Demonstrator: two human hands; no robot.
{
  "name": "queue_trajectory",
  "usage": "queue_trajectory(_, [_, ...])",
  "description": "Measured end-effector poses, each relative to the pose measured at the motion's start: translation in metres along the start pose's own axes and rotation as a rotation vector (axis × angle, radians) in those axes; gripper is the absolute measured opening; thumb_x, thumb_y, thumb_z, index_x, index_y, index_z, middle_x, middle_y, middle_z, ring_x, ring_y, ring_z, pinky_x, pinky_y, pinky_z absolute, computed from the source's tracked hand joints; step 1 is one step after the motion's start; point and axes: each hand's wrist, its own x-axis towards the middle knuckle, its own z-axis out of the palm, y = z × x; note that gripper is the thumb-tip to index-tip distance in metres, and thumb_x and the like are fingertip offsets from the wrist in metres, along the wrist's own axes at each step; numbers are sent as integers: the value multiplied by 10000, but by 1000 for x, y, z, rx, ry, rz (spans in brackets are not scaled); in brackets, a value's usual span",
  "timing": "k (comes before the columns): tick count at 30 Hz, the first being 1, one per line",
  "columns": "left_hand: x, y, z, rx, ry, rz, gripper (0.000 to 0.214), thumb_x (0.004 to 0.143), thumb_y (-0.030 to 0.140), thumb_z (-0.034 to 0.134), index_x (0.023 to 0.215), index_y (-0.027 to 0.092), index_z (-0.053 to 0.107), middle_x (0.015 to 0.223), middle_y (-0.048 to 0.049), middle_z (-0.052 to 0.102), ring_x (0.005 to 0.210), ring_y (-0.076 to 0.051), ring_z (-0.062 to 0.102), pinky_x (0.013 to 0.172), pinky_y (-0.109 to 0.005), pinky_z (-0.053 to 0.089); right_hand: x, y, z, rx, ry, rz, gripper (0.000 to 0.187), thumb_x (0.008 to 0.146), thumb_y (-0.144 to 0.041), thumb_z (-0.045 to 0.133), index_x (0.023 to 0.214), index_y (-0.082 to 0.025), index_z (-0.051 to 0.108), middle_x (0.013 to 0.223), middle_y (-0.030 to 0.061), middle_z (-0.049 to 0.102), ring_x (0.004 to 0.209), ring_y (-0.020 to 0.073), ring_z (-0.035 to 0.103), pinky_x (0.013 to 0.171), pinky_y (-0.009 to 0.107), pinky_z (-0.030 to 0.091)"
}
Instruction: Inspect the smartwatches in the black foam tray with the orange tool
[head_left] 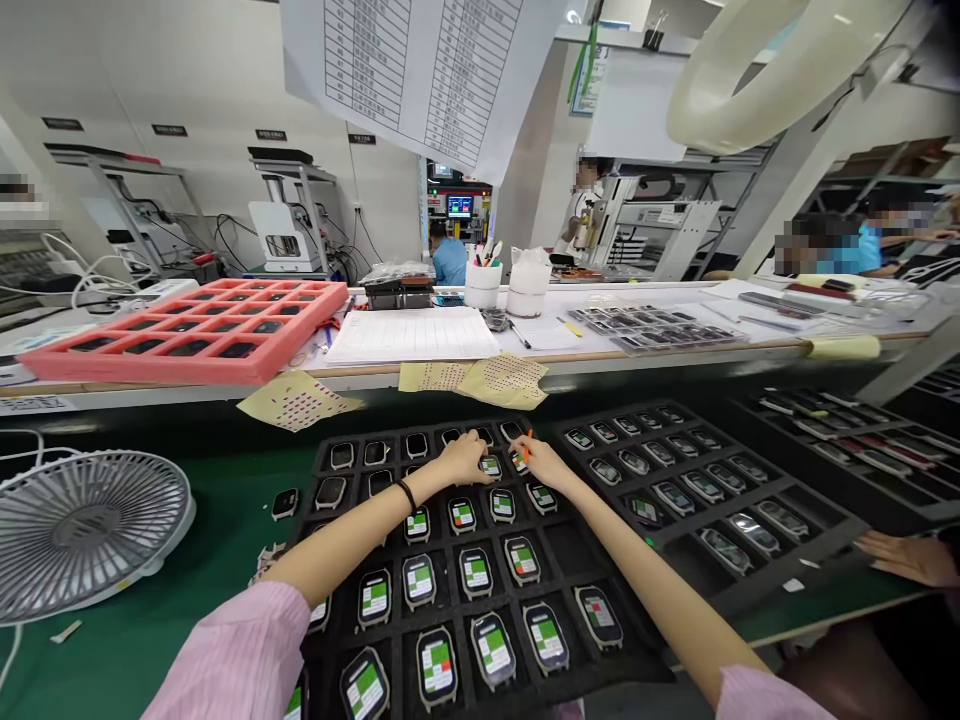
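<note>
A black foam tray (570,555) lies before me on the green mat, filled with several smartwatch bodies (475,573) whose screens glow green, red and white. My left hand (463,457) rests with curled fingers on a watch in the tray's far rows. My right hand (541,462) is beside it, pinching a thin orange pen (528,446) over a lit watch (519,462). The far row's watches (416,445) have dark screens.
A second black tray (817,535) of watches sits to the right, where another person's hand (911,558) rests at the edge. A white fan (82,525) stands at left. A loose watch (284,503) lies on the mat. The raised shelf holds a pink tray (300,335), papers and cups.
</note>
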Motion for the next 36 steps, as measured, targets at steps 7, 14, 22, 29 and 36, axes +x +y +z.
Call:
queue_trajectory(7, [-21,-19,-15,-435,68,9,425,609,257,755,951,154,526,954,-78,620,882,-244,635,745,-360,509,0,-14,-2,397,-46,-9,335,854,-434,431,951,-166,606,581,-21,561,382,108,516,360,210,370])
queue_trajectory(14, [-69,-36,-28,-834,116,-27,454,813,332,595,1199,191,402,1030,-104,613,804,-159,668,541,-212,503,-1,-64,23,720,-287,-65,364,758,-354,656,1074,-193,579,872,41,636,606,145,657,419,204,437])
queue_trajectory(22, [-96,-45,-32,-965,254,-60,396,810,468,566,1062,164,530,913,-52,613,566,-116,623,379,-170,427,-9,-84,42,821,-414,-74,399,727,-280,718,1087,-212,559,884,17,624,633,127,644,422,190,431])
queue_trajectory(29, [-103,-44,-27,-960,269,-32,387,833,460,548,1098,180,516,1040,-72,607,598,-105,628,399,-164,439,-17,-78,48,752,-440,-90,360,769,-313,677,1091,-216,549,863,15,626,606,122,632,423,195,409])
queue_trajectory(36, [-100,-48,-24,-972,271,-40,402,805,454,579,1088,178,508,1029,-76,598,652,-118,613,408,-161,432,-19,-76,50,680,-345,-102,285,864,-436,532,1017,-204,595,625,-13,578,512,132,599,395,208,373])
